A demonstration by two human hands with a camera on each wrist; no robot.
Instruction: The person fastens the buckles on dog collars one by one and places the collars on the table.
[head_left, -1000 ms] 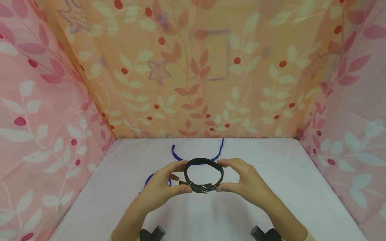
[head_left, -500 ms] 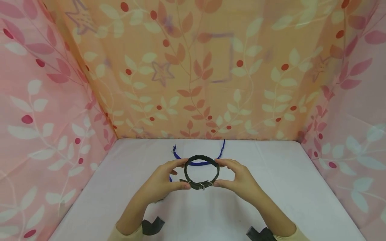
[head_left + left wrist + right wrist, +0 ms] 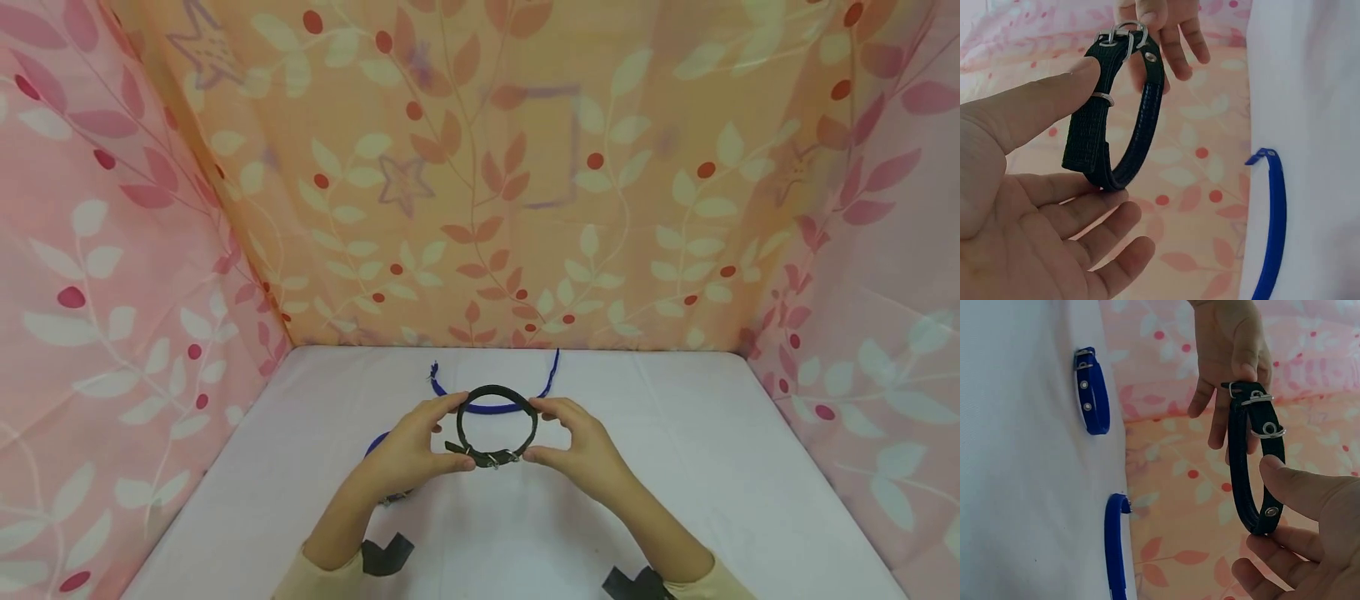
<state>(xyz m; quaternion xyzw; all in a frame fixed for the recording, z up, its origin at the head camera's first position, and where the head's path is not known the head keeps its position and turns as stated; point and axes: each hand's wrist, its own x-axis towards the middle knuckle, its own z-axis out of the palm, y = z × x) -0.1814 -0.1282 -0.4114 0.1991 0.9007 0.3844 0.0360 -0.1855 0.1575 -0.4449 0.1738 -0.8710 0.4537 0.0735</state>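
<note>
A black collar (image 3: 495, 390), buckled into a loop with metal buckle and ring, is held up between both hands over the table. My left hand (image 3: 408, 450) pinches its left side, thumb near the strap's free tail and fingers at the far edge. On the opposite side, my right hand (image 3: 588, 450) grips it between thumb and fingers, close to the buckle hardware. In the left wrist view the collar (image 3: 1150, 100) shows a stitched inner band and a rivet. The right wrist view shows the buckle side of the collar (image 3: 1266, 415) facing the camera.
Behind the collar, an open blue strap (image 3: 491, 409) lies curved on the white table (image 3: 660, 467). A buckled blue collar (image 3: 1094, 412) lies to the left, partly hidden by my left hand in the head view. Patterned curtains (image 3: 480, 208) enclose the table's back and sides.
Both hands have lifted the black collar slightly, and my right hand has shifted left. The loop looks narrower in the head view. The head view itself has shifted a little.
</note>
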